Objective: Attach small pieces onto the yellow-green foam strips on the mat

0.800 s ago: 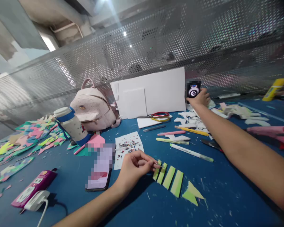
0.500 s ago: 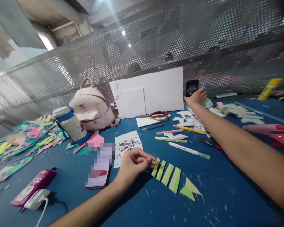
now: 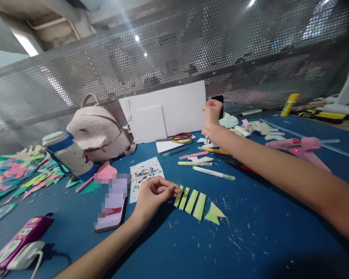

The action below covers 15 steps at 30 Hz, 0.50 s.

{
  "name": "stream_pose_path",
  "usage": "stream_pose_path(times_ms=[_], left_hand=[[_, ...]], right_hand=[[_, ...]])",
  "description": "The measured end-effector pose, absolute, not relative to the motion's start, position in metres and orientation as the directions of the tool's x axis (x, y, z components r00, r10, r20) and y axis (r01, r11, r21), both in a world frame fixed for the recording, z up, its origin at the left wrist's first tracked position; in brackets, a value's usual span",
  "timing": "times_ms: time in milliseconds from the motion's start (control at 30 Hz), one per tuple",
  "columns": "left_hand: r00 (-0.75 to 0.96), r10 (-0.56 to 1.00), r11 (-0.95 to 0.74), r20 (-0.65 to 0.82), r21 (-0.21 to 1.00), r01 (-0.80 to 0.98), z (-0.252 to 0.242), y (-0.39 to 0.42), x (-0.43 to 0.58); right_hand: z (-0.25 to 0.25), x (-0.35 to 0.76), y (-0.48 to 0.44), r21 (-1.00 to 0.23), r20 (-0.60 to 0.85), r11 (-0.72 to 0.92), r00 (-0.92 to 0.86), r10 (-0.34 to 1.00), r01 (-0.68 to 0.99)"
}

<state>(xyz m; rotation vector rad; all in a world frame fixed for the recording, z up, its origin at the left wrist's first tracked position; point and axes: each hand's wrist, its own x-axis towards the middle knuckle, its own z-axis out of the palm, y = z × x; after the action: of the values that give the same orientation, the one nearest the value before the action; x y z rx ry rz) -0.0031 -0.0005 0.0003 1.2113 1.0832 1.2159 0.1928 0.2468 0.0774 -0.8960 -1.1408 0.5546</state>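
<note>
My left hand (image 3: 152, 198) is closed in a pinch on a thin, pale wire-like piece at the end of a row of light green paper strips (image 3: 192, 201). The strips lie side by side on the blue table, with green triangular pieces (image 3: 215, 213) at their right end. At the back, my right hand (image 3: 211, 115) is raised in front of a dark phone (image 3: 221, 105) propped near the mesh panel. Its fingers are curled together and partly cover the phone; whether they hold anything is hidden.
A larger phone (image 3: 113, 205), glitter-strewn paper (image 3: 147, 172), a bottle (image 3: 71, 155) and a purple power bank (image 3: 20, 240) lie left. Scissors (image 3: 177, 138) and markers (image 3: 213, 173) lie behind the strips. A pink glue gun (image 3: 296, 145), its red light on, rests right.
My view has turned right, shifting everything left in the picture. My right hand's outstretched fingers have curled in at the phone, whose lit screen now looks dark. My left hand keeps its pinch.
</note>
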Motion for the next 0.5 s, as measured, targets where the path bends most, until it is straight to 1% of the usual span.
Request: stream_pose_path(times_ms=[67,167,200,233,267,333,433,500], left_hand=[[0.075,0.996,-0.036,0.041,0.997,-0.068,0.000,-0.001,-0.003],[0.071,0.996,-0.043,0.048,0.997,-0.065,0.000,-0.001,-0.003],[0.069,0.996,-0.046,0.050,0.997,-0.064,0.000,-0.002,-0.003],[0.066,0.996,-0.048,0.052,0.997,-0.063,0.001,-0.002,-0.003],[0.064,0.997,-0.049,0.053,0.997,-0.061,0.001,-0.002,-0.004],[0.069,0.996,-0.051,0.055,0.997,-0.054,0.001,-0.002,-0.004],[0.073,0.995,-0.063,0.068,0.996,-0.062,0.000,-0.001,-0.003],[0.070,0.995,-0.073,0.078,0.995,-0.072,-0.001,-0.001,-0.003]], right_hand=[[0.075,0.177,0.206,-0.863,0.483,0.505,0.256,0.837,-0.023],[0.072,0.164,0.138,-0.886,0.454,0.453,0.007,0.891,-0.098],[0.071,0.164,0.116,-0.901,0.430,0.419,-0.114,0.896,-0.111],[0.070,0.166,0.097,-0.928,0.372,0.353,-0.282,0.884,-0.117],[0.069,0.170,0.082,-0.939,0.344,0.319,-0.383,0.857,-0.130],[0.067,0.178,0.060,-0.952,0.304,0.252,-0.446,0.842,-0.173],[0.060,0.187,0.052,-0.968,0.160,0.049,-0.455,0.876,-0.247],[0.055,0.190,0.056,-0.967,0.095,-0.026,-0.457,0.884,-0.252]])
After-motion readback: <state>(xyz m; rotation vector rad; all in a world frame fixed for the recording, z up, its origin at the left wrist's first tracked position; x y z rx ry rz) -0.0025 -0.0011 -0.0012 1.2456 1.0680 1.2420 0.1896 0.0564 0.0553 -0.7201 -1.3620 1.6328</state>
